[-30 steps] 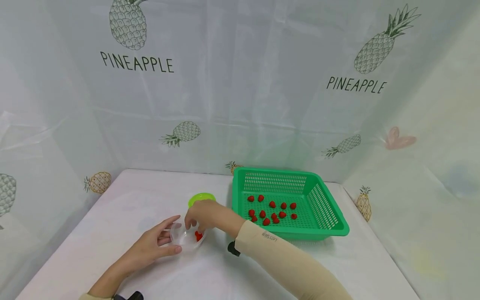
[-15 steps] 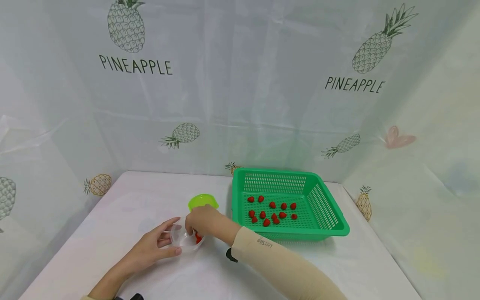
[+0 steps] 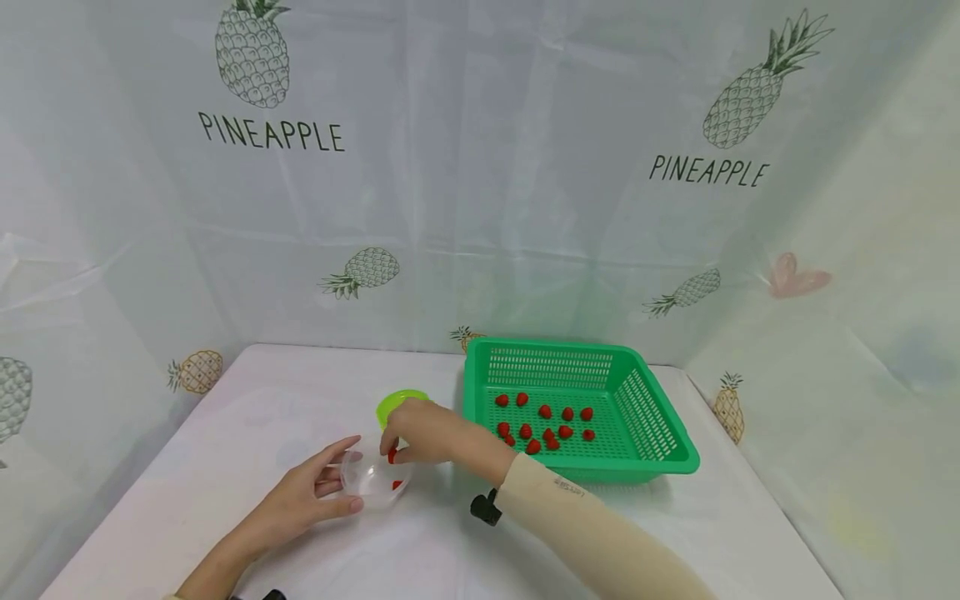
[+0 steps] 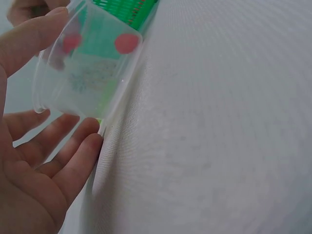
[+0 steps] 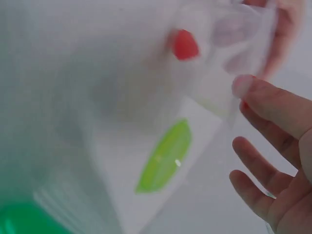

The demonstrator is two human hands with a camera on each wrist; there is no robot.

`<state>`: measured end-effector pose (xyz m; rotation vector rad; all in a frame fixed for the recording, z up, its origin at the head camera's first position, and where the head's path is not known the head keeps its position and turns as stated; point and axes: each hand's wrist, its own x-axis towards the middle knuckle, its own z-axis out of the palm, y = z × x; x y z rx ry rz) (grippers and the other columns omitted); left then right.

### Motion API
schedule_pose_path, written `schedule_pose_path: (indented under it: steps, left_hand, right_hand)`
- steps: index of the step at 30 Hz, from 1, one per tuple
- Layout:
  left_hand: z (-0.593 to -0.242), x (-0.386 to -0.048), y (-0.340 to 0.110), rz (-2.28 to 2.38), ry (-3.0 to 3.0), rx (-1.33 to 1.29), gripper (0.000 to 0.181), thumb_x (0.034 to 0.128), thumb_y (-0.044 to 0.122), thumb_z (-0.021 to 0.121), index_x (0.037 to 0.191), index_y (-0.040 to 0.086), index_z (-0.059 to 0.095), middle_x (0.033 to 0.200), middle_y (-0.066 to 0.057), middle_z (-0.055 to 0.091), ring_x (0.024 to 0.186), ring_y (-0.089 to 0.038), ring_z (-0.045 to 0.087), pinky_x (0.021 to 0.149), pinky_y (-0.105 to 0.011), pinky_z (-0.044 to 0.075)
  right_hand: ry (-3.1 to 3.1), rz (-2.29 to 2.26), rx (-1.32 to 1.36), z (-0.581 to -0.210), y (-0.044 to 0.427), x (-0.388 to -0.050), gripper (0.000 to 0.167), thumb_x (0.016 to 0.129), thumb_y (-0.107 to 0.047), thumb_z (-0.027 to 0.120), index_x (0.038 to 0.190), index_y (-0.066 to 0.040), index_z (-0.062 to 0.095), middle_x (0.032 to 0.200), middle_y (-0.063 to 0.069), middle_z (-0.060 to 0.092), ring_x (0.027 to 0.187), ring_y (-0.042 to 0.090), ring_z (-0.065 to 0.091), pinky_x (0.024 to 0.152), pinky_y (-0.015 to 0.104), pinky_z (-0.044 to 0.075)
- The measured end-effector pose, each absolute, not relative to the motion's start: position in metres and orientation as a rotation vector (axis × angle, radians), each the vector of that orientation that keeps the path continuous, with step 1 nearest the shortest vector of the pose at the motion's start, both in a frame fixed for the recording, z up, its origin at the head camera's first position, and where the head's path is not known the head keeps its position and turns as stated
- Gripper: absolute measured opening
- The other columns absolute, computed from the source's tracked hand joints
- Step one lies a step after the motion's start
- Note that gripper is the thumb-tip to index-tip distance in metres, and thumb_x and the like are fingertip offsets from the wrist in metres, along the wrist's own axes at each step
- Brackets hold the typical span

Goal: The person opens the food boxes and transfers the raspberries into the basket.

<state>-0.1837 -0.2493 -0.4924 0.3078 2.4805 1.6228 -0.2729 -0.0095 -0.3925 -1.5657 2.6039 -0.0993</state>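
Note:
My left hand (image 3: 303,496) holds a clear plastic bowl (image 3: 366,487) on the table, the thumb on its near side and the fingers on its left. Over the bowl's right rim, my right hand (image 3: 423,429) pinches a small red strawberry (image 3: 392,456) between thumb and fingertips; in the right wrist view only a sliver of it shows. Another strawberry (image 4: 127,43) lies at the bottom of the bowl, seen through its wall in the left wrist view.
A yellow-green dish (image 3: 390,406) sits just behind the bowl, partly covered by my right hand. To the right stands a green plastic basket (image 3: 585,468) with several strawberries (image 3: 545,412) spread over its floor. A pineapple-print curtain (image 3: 510,208) hangs behind the table.
The right hand, which was reaching into the bowl, has risen to its right rim with a strawberry between its fingertips. The left hand and the bowl have stayed in place.

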Motion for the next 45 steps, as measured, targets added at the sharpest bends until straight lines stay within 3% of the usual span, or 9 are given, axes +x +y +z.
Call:
schedule_pose_path:
  steps: [3, 10, 15, 24, 34, 41, 45]
  left_hand:
    - [-0.492, -0.185, -0.249, 1.618, 2.483, 0.293, 0.095, 0.0879, 0.030, 0.090, 0.166, 0.020, 0.035, 0.160, -0.018, 0.044, 0.135, -0.032, 0.060, 0.104, -0.029, 0.057]
    - [-0.492, -0.184, -0.249, 1.620, 2.488, 0.280, 0.096, 0.0870, 0.029, 0.090, 0.166, 0.021, 0.035, 0.159, -0.020, 0.043, 0.135, -0.033, 0.060, 0.103, -0.027, 0.056]
    - [-0.492, -0.182, -0.252, 1.616, 2.504, 0.281, 0.095, 0.0873, 0.029, 0.090, 0.165, 0.023, 0.036, 0.158, -0.018, 0.044, 0.134, -0.032, 0.060, 0.104, -0.027, 0.056]
    - [-0.492, -0.179, -0.254, 1.648, 2.475, 0.312, 0.094, 0.0890, 0.026, 0.089, 0.166, 0.022, 0.034, 0.158, -0.018, 0.044, 0.133, -0.029, 0.062, 0.102, -0.023, 0.056]
    - [-0.492, -0.181, -0.250, 1.637, 2.480, 0.316, 0.095, 0.0885, 0.026, 0.089, 0.166, 0.021, 0.034, 0.157, -0.018, 0.045, 0.133, -0.030, 0.061, 0.102, -0.024, 0.056]
    - [-0.492, -0.182, -0.249, 1.620, 2.493, 0.313, 0.094, 0.0884, 0.027, 0.089, 0.166, 0.022, 0.035, 0.157, -0.019, 0.044, 0.134, -0.031, 0.060, 0.104, -0.025, 0.055]
    - [-0.492, -0.182, -0.249, 1.609, 2.501, 0.295, 0.095, 0.0881, 0.029, 0.089, 0.165, 0.022, 0.035, 0.158, -0.019, 0.043, 0.134, -0.031, 0.060, 0.104, -0.027, 0.055]
  right_hand:
    - [2.620, -0.254, -1.601, -0.377, 0.014, -0.273, 0.016, 0.096, -0.020, 0.083, 0.111, -0.017, 0.084, 0.101, -0.013, 0.078, 0.101, 0.007, 0.069, 0.096, 0.017, 0.049]
    - [2.696, -0.503, -1.578, -0.351, 0.089, -0.279, 0.014, 0.097, -0.019, 0.080, 0.110, -0.015, 0.084, 0.103, -0.010, 0.076, 0.097, 0.005, 0.066, 0.091, 0.025, 0.054]
    - [2.791, -0.571, -1.507, -0.356, 0.145, -0.291, 0.011, 0.096, -0.017, 0.082, 0.107, -0.017, 0.084, 0.103, -0.008, 0.077, 0.097, 0.010, 0.069, 0.089, 0.033, 0.058]
    - [2.885, -0.618, -1.323, -0.381, 0.222, -0.303, 0.011, 0.094, -0.011, 0.082, 0.105, -0.010, 0.084, 0.102, 0.004, 0.079, 0.096, 0.024, 0.073, 0.079, 0.034, 0.062]
    - [2.822, -0.587, -1.202, -0.405, 0.260, -0.308, 0.013, 0.091, -0.004, 0.083, 0.104, -0.002, 0.082, 0.102, 0.009, 0.078, 0.092, 0.029, 0.073, 0.075, 0.027, 0.061]
    - [2.750, -0.561, -1.211, -0.418, 0.263, -0.313, 0.014, 0.091, -0.004, 0.083, 0.104, -0.003, 0.082, 0.101, 0.008, 0.079, 0.084, 0.011, 0.071, 0.071, 0.023, 0.060]
    - [2.732, -0.566, -1.191, -0.422, 0.263, -0.314, 0.014, 0.090, -0.003, 0.084, 0.104, -0.002, 0.082, 0.100, 0.009, 0.080, 0.080, 0.008, 0.070, 0.068, 0.022, 0.059]
